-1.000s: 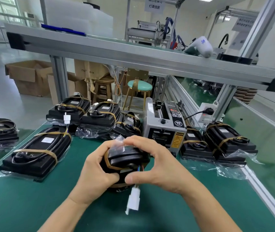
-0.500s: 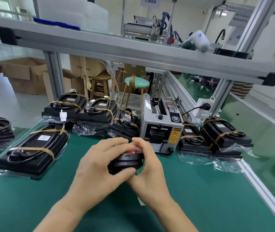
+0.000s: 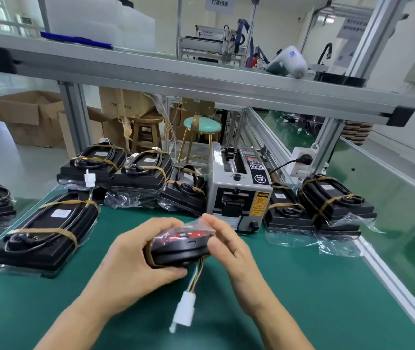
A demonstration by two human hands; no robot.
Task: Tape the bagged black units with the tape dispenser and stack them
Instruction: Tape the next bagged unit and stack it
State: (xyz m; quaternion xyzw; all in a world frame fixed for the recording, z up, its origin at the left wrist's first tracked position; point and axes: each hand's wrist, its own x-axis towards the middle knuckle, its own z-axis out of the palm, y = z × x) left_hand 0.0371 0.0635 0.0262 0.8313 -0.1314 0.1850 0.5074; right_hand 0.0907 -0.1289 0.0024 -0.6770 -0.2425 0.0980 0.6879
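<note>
While both hands hold it above the green counter (image 3: 290,299), the bagged unit (image 3: 180,248) sits between them, its black round edge facing the camera and a red patch showing through the clear bag on top. The left hand (image 3: 135,261) grips the unit's left side, fingers (image 3: 161,223) curled over the top and thumb underneath. The right hand (image 3: 231,251) meets the unit's right side: its thumb presses the rim, and its fingers, bent and close together, pinch the loose bag film above the unit. A brown tape band wraps the unit near the left thumb. Coloured wires (image 3: 196,274) hang from under the unit, below the fingers, ending in a white plug (image 3: 185,311).

Just beyond the fingers stands the grey tape dispenser (image 3: 239,193); it carries a yellow warning label whose print is too small to read, and a round black badge, also unreadable. Left of the left hand lies a taped unit (image 3: 44,233) with a blank-looking white label. More taped units (image 3: 327,205) are stacked right of the dispenser. A far cardboard box (image 3: 123,104) is partly readable: "75x" and "CM".
</note>
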